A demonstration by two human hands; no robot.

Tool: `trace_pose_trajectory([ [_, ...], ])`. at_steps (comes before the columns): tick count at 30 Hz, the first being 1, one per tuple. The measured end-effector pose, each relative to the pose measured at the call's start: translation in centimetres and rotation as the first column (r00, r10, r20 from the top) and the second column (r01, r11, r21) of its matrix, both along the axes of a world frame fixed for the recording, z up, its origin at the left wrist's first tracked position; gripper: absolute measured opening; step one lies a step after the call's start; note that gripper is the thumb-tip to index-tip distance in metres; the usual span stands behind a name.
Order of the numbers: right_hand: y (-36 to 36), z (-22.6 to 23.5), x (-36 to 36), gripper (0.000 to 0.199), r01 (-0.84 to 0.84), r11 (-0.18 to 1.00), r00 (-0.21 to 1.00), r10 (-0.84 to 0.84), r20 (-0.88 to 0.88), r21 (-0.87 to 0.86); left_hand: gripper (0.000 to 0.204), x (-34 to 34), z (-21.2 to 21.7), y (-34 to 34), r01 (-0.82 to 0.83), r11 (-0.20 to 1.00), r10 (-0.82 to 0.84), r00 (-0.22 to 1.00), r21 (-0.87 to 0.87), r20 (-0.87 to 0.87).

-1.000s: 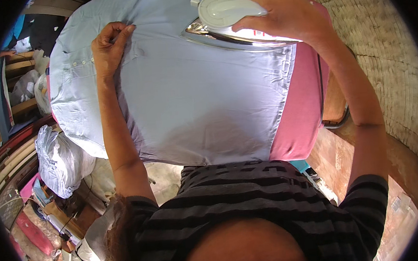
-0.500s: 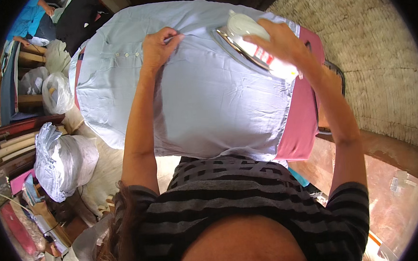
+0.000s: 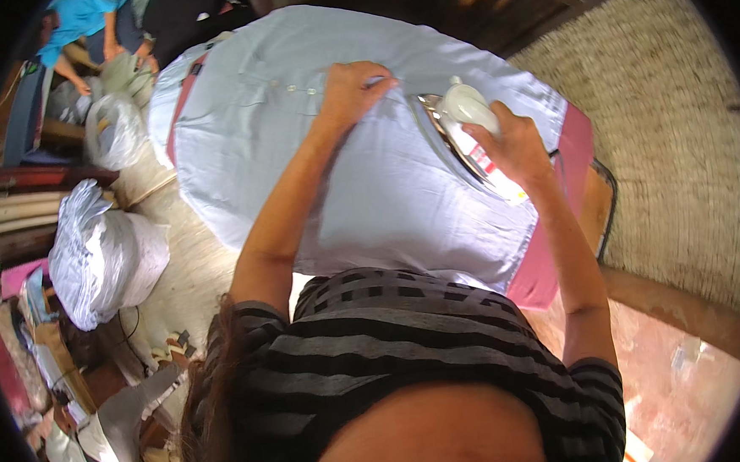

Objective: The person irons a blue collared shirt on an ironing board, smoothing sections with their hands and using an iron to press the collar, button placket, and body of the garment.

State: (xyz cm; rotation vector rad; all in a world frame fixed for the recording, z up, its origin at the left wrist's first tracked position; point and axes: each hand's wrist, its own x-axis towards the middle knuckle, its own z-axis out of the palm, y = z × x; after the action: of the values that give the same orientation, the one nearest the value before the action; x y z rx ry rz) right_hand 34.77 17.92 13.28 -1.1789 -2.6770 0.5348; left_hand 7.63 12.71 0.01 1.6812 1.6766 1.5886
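A light blue buttoned shirt [image 3: 401, 187] is spread over an ironing board with a dark pink cover [image 3: 536, 278]. My right hand [image 3: 513, 142] is wrapped round the handle of a white clothes iron [image 3: 470, 110] with a shiny metal plate. The iron is over the right part of the shirt, its tip pointing up and left. Whether its whole plate touches the cloth, I cannot tell. Just left of that tip, my left hand [image 3: 351, 95] is closed, with thumb and fingertips pinching the shirt beside a row of small buttons [image 3: 292, 88].
At the far left, a person in a blue top [image 3: 86, 24] has both hands near plastic bags [image 3: 116, 132]. A white bag-lined bin [image 3: 109, 255] stands on the floor to my left, near stacked boards and clutter. A woven mat [image 3: 661, 137] covers the area at the right.
The iron has come nearer to me and closer to my left hand. My left hand keeps its pinch beside the buttons. The whole view has turned a little.
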Motion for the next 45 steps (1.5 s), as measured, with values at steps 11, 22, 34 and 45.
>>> trace_pose_trajectory([
  [11,0.1,-0.1,0.9,0.042,-0.001,1.0,0.998,-0.001,-0.069,-0.026,0.043,-10.7,1.4,-10.0,-0.784,0.619,0.626,0.525,-0.042,-0.577],
  [22,0.5,0.0,2.0,0.04,-0.053,0.994,0.998,0.049,-0.045,-0.095,0.023,-13.5,-0.7,-10.2,-0.761,0.648,0.603,0.519,-0.007,-0.605],
  [34,0.3,-0.2,2.5,0.039,-0.045,0.998,0.998,0.042,-0.046,-0.053,0.029,-6.6,2.6,-11.3,-0.697,0.57,0.488,0.713,-0.435,-0.503],
  [45,0.8,0.3,2.6,0.039,-0.107,0.985,0.994,0.102,-0.045,-0.137,0.027,-5.7,-0.2,-9.8,-0.755,0.644,0.742,0.656,-0.124,-0.14],
])
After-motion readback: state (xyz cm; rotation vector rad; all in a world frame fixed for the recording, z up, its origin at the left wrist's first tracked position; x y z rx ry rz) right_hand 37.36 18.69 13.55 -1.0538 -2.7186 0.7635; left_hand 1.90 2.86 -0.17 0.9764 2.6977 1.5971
